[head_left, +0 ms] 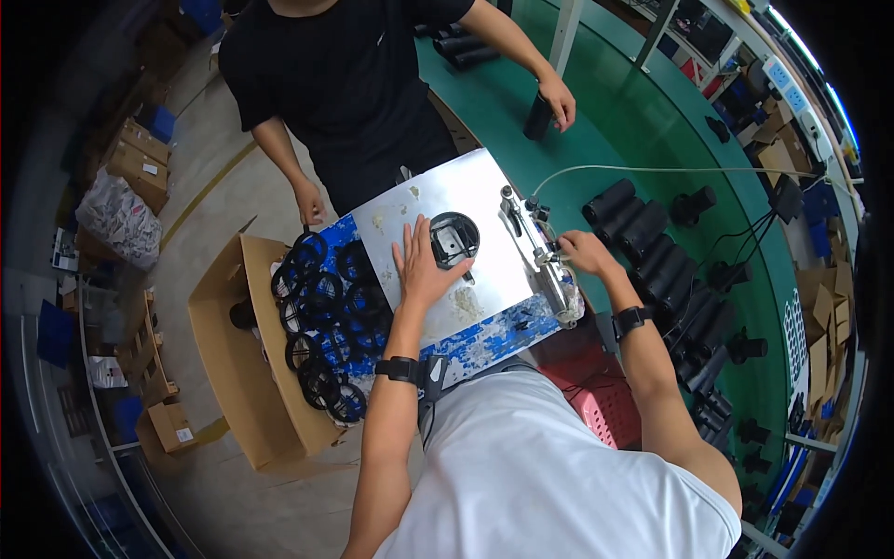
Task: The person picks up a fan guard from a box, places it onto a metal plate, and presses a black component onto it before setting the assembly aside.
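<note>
A round black plastic housing (pixel 463 226), with a square recess inside, lies on a silver metal plate (pixel 486 183) in front of me. My left hand (pixel 425 274) rests over the plate, its index finger along the housing's left rim and the thumb at its lower edge. Along the plate's right side sits a silver metal device (pixel 553 287) with rods and a thin pale hose (pixel 643 169). My right hand (pixel 589 253) has its fingers closed at the right side of this device; the exact part in the fingertips is hidden.
Black rings (pixel 321 298) are heaped on the blue worn tabletop (pixel 470 349), next to an open cardboard box (pixel 223 349). A co-worker (pixel 345 88) stands opposite, one hand at a black cylinder (pixel 537 118). Several black cylinders (pixel 643 226) line the green bench (pixel 605 126). A pink basket (pixel 596 415) sits below.
</note>
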`<state>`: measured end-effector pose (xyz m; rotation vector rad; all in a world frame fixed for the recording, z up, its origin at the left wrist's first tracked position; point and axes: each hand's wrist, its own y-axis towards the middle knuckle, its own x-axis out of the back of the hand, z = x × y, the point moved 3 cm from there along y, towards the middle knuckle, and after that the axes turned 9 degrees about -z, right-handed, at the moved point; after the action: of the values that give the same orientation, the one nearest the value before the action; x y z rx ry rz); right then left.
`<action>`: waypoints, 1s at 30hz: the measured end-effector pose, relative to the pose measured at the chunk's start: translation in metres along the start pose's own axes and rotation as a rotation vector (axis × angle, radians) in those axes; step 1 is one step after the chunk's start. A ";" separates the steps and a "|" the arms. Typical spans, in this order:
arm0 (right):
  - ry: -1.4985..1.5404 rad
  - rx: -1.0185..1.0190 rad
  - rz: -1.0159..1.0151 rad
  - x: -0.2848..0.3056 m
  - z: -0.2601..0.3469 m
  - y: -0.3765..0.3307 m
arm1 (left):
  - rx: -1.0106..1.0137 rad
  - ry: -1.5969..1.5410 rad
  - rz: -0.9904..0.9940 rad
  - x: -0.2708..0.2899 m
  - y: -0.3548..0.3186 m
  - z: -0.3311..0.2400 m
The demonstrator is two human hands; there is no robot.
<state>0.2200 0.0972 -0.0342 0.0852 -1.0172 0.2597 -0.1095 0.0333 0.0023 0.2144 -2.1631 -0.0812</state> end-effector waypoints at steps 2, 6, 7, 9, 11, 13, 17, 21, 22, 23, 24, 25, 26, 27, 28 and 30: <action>-0.105 0.070 -0.035 0.014 0.021 0.015 | -0.032 -0.003 -0.024 0.005 0.005 0.003; 0.287 0.124 -0.447 0.068 0.143 0.031 | -0.132 0.067 -0.086 -0.003 -0.004 0.006; 0.293 0.153 -0.335 0.064 0.166 0.033 | -0.218 0.044 -0.146 -0.004 -0.005 0.000; -0.085 0.219 -0.077 0.030 0.193 0.049 | -0.383 0.073 -0.167 -0.006 -0.017 -0.004; -0.273 0.250 0.094 -0.015 0.204 0.069 | -0.538 0.038 -0.175 -0.005 -0.023 -0.002; -0.374 0.323 0.050 -0.046 0.199 0.085 | -0.631 0.099 -0.088 0.005 -0.014 -0.009; -0.512 0.363 0.064 -0.062 0.213 0.098 | -0.753 0.271 0.158 0.015 0.008 -0.010; -0.583 0.445 0.083 -0.070 0.220 0.103 | -0.837 0.314 0.258 0.009 0.015 -0.003; -0.586 0.437 0.082 -0.073 0.215 0.104 | -0.847 0.291 0.276 0.008 0.016 -0.006; -0.549 0.428 0.029 -0.073 0.211 0.105 | -0.842 0.282 0.274 0.007 0.018 -0.009; -0.512 0.419 -0.024 -0.075 0.207 0.106 | -0.848 0.276 0.277 0.008 0.018 -0.009; -0.516 0.415 -0.022 -0.073 0.208 0.106 | -0.825 0.226 0.264 0.008 0.016 -0.008; -0.489 0.369 -0.017 -0.070 0.208 0.107 | -0.802 0.176 0.252 0.008 0.015 -0.007; -0.463 0.323 -0.013 -0.068 0.207 0.108 | -0.806 0.170 0.253 0.006 0.013 -0.008; -0.465 0.321 -0.009 -0.063 0.212 0.106 | -0.763 0.118 0.178 0.006 0.010 -0.006; -0.447 0.298 0.021 -0.053 0.220 0.103 | -0.718 0.062 0.103 0.004 0.007 -0.001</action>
<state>-0.0148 0.1453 0.0311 0.4170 -1.4180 0.4225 -0.1117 0.0397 0.0076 -0.3034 -1.9439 -0.7617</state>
